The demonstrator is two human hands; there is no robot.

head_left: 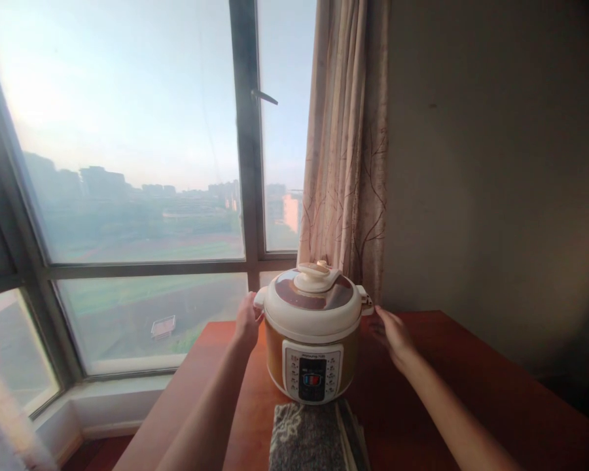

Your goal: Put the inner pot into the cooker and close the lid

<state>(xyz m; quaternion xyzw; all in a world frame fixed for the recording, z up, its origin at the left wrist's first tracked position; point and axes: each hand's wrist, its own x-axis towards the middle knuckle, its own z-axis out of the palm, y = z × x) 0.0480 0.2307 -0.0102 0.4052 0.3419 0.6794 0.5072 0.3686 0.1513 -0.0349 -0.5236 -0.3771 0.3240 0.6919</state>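
Note:
An electric pressure cooker (pixel 313 327) with a cream and brown lid and a front control panel stands on a red-brown table (pixel 476 386). My left hand (pixel 248 320) is at the cooker's left side handle, fingers curled against it. My right hand (pixel 392 333) is at the right side by the right handle, fingers stretched toward it, touching or nearly touching. The lid is on.
A folded grey patterned cloth (pixel 314 435) lies on the table in front of the cooker. A large window (pixel 142 163) fills the left, with a beige curtain (pixel 346 144) behind the cooker and a plain wall (pixel 495 163) on the right.

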